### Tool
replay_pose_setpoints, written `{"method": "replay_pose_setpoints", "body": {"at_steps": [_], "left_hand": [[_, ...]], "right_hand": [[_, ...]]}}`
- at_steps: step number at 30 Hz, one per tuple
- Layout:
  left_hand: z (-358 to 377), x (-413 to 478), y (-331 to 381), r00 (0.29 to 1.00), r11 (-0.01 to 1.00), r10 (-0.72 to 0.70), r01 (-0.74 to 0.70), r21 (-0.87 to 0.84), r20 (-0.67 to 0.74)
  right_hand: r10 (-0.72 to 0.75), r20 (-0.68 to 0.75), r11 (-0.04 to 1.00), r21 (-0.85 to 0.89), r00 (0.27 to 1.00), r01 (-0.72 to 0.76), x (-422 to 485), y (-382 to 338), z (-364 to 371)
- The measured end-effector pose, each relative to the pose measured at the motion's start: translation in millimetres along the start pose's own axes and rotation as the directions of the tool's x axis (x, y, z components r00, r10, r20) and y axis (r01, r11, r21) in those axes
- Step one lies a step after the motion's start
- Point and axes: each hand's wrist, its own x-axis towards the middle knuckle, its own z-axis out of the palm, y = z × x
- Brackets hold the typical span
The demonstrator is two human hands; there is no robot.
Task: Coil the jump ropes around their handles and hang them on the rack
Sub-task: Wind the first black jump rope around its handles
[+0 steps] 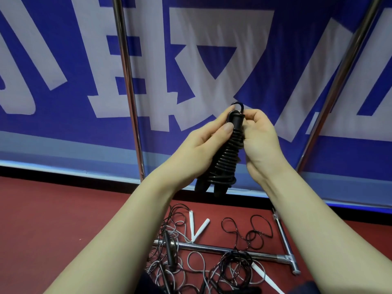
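Right behind the fingers, a big blue banner fills the wall, with huge white characters splashed across it. Lower than the fingers, a pale blue band runs along its bottom edge, then a black strip, and beneath that, red floor.

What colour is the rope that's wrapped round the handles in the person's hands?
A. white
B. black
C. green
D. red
B: the jump rope coiled round its handles, held between the left hand and the right hand, is black.
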Motion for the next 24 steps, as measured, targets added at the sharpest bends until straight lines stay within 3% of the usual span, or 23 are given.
{"method": "replay_pose_setpoints", "body": {"at_steps": [4,8,10,17,24], "left_hand": [[-7,1,2,0.993,0.996,-0.023,0.013,-0.088,-0.117],[-15,1,5,0.976,0.994,0.053,-0.073,-0.086,-0.210],[-18,1,4,0.971,0.996,0.056,-0.072,-0.061,-0.233],[-30,4,-5,0.931,0.977,0.153,-0.093,0.192,-0.331],[-26,4,0,0.901,0.964,0.235,-0.168,0.207,-0.364]], "right_hand": [[-0.111,-0.071,0.992,0.054,0.991,0.115,10,-3,-7],[0.003,0.000,0.925,0.379,1.000,-0.002,16,-5,-18],[0.012,0.054,0.891,0.454,0.998,-0.035,13,-8,-16],[-0.026,0.091,0.998,0.051,0.995,0.022,4,-13,-10],[-0.084,0.128,0.995,0.068,0.988,0.075,-1,-13,-2]]}}
